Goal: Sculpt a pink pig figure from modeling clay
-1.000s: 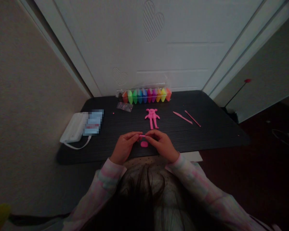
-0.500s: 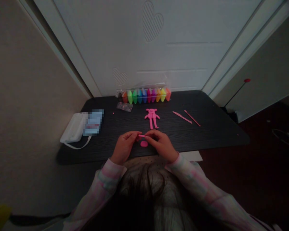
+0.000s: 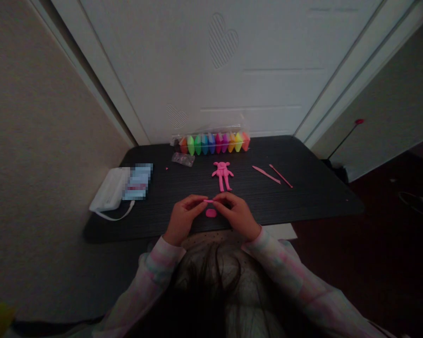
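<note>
At the left of your worktop [image 3: 324, 192] lies a white device [image 3: 107, 190] with a cable. Then comes a small clear packet [image 3: 183, 159], its contents too dim to tell. Your left hand [image 3: 184, 218] pinches one end of a thin, smooth pink strip [image 3: 208, 201], beside a flat, rounded pink piece [image 3: 210, 213]. Behind, clear packaging [image 3: 229, 128] holds coloured blocks [image 3: 212, 144] (green, blue, purple, yellow and more). Past the long-legged pink figure [image 3: 222, 176], your right hand [image 3: 240, 215] pinches the strip's other end; two pink tools [image 3: 267, 174] lie rightmost.
</note>
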Available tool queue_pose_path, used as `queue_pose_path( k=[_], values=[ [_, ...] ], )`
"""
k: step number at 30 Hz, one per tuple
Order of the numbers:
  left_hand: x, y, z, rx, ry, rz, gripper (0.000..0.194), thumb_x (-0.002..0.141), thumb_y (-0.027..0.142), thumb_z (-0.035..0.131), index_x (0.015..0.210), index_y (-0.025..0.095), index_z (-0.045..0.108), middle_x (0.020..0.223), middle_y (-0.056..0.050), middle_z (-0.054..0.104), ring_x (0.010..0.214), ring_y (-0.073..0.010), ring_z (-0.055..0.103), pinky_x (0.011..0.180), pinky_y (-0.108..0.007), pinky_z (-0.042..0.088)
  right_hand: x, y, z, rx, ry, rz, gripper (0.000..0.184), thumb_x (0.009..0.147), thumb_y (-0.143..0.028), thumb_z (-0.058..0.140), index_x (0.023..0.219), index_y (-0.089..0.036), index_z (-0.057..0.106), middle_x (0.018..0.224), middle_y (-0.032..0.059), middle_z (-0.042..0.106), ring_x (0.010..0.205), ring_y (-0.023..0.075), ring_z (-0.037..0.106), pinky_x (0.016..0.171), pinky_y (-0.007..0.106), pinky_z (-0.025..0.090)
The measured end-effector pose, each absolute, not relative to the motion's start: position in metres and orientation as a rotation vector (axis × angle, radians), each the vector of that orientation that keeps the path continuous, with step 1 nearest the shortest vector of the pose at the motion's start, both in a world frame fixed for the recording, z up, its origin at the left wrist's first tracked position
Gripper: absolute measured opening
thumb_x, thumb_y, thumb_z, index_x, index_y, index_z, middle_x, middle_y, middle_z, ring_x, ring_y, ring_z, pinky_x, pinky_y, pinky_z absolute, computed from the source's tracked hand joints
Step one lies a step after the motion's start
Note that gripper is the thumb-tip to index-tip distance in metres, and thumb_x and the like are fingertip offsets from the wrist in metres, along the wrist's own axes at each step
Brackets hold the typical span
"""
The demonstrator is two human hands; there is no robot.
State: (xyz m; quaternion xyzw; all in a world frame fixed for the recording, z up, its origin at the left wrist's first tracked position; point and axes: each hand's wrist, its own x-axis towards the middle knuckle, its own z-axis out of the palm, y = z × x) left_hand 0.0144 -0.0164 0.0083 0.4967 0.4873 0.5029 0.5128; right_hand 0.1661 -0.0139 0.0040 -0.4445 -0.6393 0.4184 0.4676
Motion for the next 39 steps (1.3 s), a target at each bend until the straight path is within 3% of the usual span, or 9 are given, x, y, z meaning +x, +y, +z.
queue_pose_path(
  k=[8, 32, 39],
  values=[
    [0.0126, -0.0118, -0.0026, 1.116, 1.135, 1.289, 0.016, 0.065, 0.027, 0.063, 0.076, 0.016, 0.067, 0.066, 0.000, 0.062, 0.066, -0.0116, 0.054, 0.068, -0.024, 0.040, 0.1666, -0.0127, -0.0011, -1.078, -1.542, 0.993, 0.012, 0.073, -0.027, 0.056, 0.080, -0.018, 0.059, 0.076, 0.0012, 0.061, 0.069, 0.0127, 0.054, 0.065, 0.025, 0.043],
    [0.0142, -0.0141, 0.0054, 1.195, 1.177, 1.214, 0.015, 0.062, 0.028, 0.065, 0.072, 0.017, 0.068, 0.077, -0.003, 0.067, 0.077, -0.0174, 0.058, 0.076, -0.030, 0.042, 0.1675, -0.0128, 0.0002, -1.080, -1.567, 0.980, 0.012, 0.072, -0.028, 0.057, 0.080, -0.018, 0.059, 0.075, 0.0013, 0.061, 0.070, 0.0132, 0.055, 0.066, 0.026, 0.044],
    [0.0146, -0.0132, 0.0017, 1.087, 1.122, 1.249, 0.019, 0.062, 0.025, 0.066, 0.079, 0.017, 0.066, 0.074, -0.001, 0.066, 0.070, -0.0134, 0.058, 0.071, -0.026, 0.043, 0.1672, -0.0127, -0.0026, -1.085, -1.554, 0.961, 0.011, 0.073, -0.027, 0.056, 0.081, -0.019, 0.059, 0.077, 0.0010, 0.060, 0.069, 0.0128, 0.055, 0.065, 0.025, 0.043]
  ],
)
